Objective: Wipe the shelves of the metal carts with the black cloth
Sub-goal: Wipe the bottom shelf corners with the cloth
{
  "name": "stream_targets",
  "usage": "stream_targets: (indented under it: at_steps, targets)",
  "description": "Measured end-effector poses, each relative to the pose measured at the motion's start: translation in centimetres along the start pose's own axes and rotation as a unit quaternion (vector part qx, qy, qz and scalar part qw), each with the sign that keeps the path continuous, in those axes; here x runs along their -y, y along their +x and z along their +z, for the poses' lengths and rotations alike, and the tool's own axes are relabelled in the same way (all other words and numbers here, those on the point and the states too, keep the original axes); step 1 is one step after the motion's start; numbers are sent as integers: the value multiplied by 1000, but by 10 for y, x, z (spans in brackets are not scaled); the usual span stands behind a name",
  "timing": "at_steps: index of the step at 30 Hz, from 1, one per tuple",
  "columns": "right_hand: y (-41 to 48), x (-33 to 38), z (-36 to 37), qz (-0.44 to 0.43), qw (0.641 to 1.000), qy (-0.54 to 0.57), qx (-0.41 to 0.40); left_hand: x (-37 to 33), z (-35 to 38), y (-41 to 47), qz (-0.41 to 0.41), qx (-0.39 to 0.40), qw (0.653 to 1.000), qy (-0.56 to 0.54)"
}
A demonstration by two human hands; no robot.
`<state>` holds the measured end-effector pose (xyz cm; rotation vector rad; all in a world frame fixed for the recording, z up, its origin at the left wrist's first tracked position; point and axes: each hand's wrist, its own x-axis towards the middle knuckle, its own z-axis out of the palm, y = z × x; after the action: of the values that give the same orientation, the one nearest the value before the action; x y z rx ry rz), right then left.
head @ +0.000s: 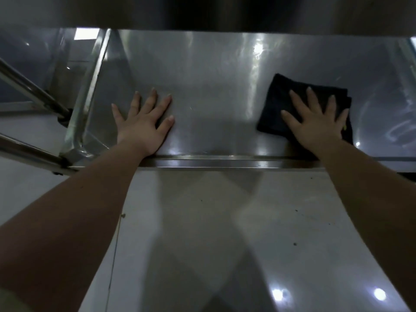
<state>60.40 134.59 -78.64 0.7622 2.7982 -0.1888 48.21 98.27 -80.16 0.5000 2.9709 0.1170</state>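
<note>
A folded black cloth (pixel 279 102) lies flat on the right part of a shiny metal cart shelf (pixel 213 86). My right hand (pixel 315 122) presses down on the cloth with fingers spread straight. My left hand (pixel 141 122) rests flat on the bare shelf to the left of the middle, fingers spread, holding nothing. Both forearms reach in over the shelf's front rim (pixel 225 163).
A dark upper shelf (pixel 202 12) overhangs the far side. Metal tubes of the cart frame (pixel 29 88) run along the left. A raised side wall (pixel 90 86) bounds the shelf on the left. Glossy pale floor (pixel 225 244) lies below the rim.
</note>
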Motion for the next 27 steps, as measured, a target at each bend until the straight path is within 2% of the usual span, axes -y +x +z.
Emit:
stream_targets:
  at_steps: [2,4,7,11,13,15,16,18,20,22,25,27]
  targets:
    - [-20,-9,6,8,1000,-16,3,-2,-1,-1,-3,-1,1000,4]
    - [-40,13,12,-1,1000,-29,-11,-5,0,-2,-9,-4,1000,6]
    - [-61,90,22,-92,994,-46,-19,-10,-1,-2,-17,-4,1000,3]
    - [-80,181,28,-172,983,-31,50,-5,-3,-1,-14,16,1000,-17]
    - [-76,175,22,-191,980,41,48,-6,-12,-1,-46,-14,991,-122]
    - [-64,137,15,-160,980,112,-28,-24,-21,-2,-46,-70,979,-187]
    - [-57,113,13,-126,980,145,-61,-42,-23,-3,-20,-75,982,-170]
    - [-46,76,13,-85,970,217,-67,-93,-18,-13,48,-36,993,-97]
    - [-43,62,20,-109,979,160,-54,-142,-3,-27,69,19,997,-33]
    - [-40,63,28,-125,987,93,-36,-162,5,-33,41,46,998,-23]
    - [-37,65,28,-132,990,31,-31,-127,1,-20,19,43,999,-4]
    - [-36,64,27,-135,990,-5,-27,-76,-5,-7,-43,27,999,-1]
